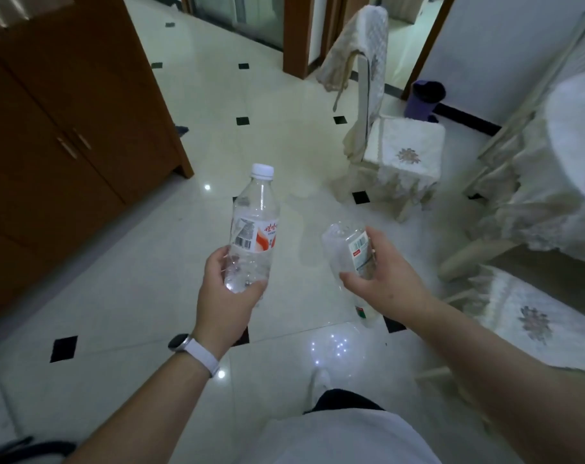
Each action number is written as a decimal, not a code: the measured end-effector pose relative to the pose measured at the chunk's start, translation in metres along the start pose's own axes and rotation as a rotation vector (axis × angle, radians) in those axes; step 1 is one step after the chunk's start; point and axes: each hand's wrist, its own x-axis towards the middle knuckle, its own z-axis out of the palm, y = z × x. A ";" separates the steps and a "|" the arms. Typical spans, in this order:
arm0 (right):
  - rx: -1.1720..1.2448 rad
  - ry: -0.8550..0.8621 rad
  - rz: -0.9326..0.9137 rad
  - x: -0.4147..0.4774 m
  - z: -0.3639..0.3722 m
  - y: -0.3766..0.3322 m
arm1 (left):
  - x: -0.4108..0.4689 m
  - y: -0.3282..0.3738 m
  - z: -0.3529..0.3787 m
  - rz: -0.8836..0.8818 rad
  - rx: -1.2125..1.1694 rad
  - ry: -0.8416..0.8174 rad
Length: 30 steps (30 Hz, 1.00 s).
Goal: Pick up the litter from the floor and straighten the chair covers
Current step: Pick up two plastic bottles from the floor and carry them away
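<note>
Left hand [227,296] is wrapped round the base of a capped bottle [254,226], held upright. Right hand [388,276] grips a second bottle [341,249] neck-down. Both are litter off the floor [150,262], one per hand, probably to save a trip. Purple bin [424,98] sits further ahead. The chair cover [354,51] near it hangs crooked off its backrest, so it's not straightened yet.

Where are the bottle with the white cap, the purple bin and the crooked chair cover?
capped bottle [255,229]: head view, on its label.
purple bin [419,107]: head view, on its side wall.
chair cover [342,55]: head view, on fabric hanging off the chair back.
</note>
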 end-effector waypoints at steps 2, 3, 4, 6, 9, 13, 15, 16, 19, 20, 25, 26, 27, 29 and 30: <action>0.005 0.016 0.021 0.028 -0.001 0.001 | 0.032 0.003 0.005 -0.007 0.014 -0.018; 0.014 0.017 0.024 0.043 -0.001 0.003 | 0.047 0.004 0.008 -0.011 0.018 -0.021; 0.024 0.014 0.029 0.058 -0.001 0.004 | 0.062 0.006 0.012 -0.012 0.018 -0.023; 0.037 -0.001 0.053 0.092 -0.001 0.006 | 0.092 0.008 0.020 -0.014 0.020 -0.016; 0.092 -0.012 0.061 0.153 -0.003 0.005 | 0.143 0.020 0.033 -0.018 0.046 -0.002; 0.151 -0.028 0.082 0.240 -0.018 0.004 | 0.217 0.047 0.060 -0.039 0.078 0.016; 0.182 -0.026 0.066 0.286 -0.032 0.001 | 0.255 0.063 0.076 -0.004 0.099 0.032; 0.191 -0.026 0.054 0.308 -0.039 -0.001 | 0.273 0.070 0.083 0.014 0.109 0.039; 0.242 -0.019 0.034 0.364 -0.059 -0.010 | 0.321 0.090 0.099 0.039 0.118 0.022; 0.254 -0.014 0.027 0.378 -0.063 -0.014 | 0.334 0.097 0.103 0.046 0.120 0.020; 0.289 0.018 -0.002 0.442 -0.073 -0.034 | 0.409 0.119 0.116 0.091 0.116 -0.017; 0.283 0.023 0.000 0.454 -0.073 -0.036 | 0.425 0.119 0.118 0.091 0.113 -0.024; 0.283 0.027 0.008 0.466 -0.072 -0.037 | 0.440 0.119 0.119 0.086 0.110 -0.032; 0.272 0.038 0.032 0.489 -0.068 -0.039 | 0.471 0.116 0.120 0.079 0.096 -0.057; 0.259 0.047 0.050 0.500 -0.065 -0.041 | 0.486 0.115 0.121 0.080 0.096 -0.073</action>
